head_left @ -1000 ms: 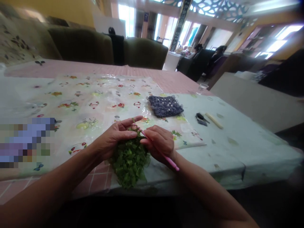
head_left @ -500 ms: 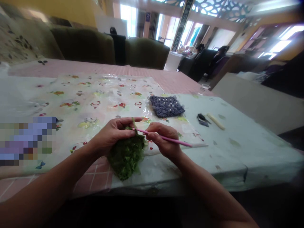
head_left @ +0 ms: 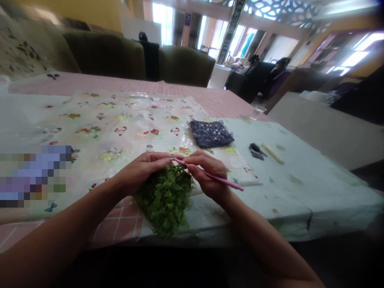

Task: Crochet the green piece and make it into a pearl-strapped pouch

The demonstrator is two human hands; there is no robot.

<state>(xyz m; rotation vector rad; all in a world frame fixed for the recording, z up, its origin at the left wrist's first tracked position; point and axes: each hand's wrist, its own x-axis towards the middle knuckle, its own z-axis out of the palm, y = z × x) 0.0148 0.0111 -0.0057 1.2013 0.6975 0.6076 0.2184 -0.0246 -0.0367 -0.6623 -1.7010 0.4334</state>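
Observation:
My left hand [head_left: 147, 168] pinches the top edge of a green crocheted piece [head_left: 169, 200] covered in leafy ruffles, which hangs down over the table's front edge. In my right hand [head_left: 208, 174] is a pink crochet hook [head_left: 225, 181], held like a pencil with its tip pointing left. The hook's tip lies at the top edge of the green piece, close to my left fingertips. Whether a loop sits on it is too small to tell. Beyond my hands lies a dark purple-grey crocheted piece [head_left: 211, 134] dotted with white beads.
To the right on the pale green cloth [head_left: 294, 200] lie small dark scissors-like tools [head_left: 257, 151] and a cream-coloured stick [head_left: 272, 153]. A clear cup [head_left: 259, 111] stands farther back. Chairs [head_left: 186, 66] line the far side. A blurred-out blue item [head_left: 36, 176] is at the left.
The green piece has swung round so more of its ruffled face shows. My hands have come closer together, and the hook's handle end has dipped slightly. The strand over my left finger no longer shows.

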